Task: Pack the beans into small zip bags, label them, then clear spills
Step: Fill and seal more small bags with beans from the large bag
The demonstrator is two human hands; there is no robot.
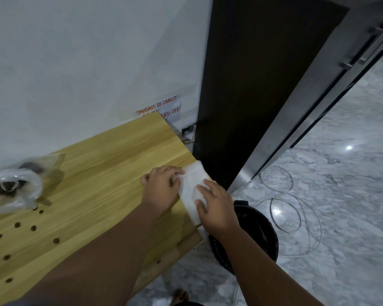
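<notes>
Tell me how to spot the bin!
Find the wooden table and follow it to its right end, where the left hand pinches and the right hand presses a white tissue. Just below that edge stands the bin, round and open-topped, black against the pale marble floor.

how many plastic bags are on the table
2: a crumpled plastic bag at the far left of the wooden table, and a small clear bag just behind it by the wall. More may sit out of frame.

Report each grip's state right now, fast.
Left grip: fingers curled, pinching the white cloth's edge.
Right grip: open, fingers flat, pressing the white cloth onto the table.
</notes>
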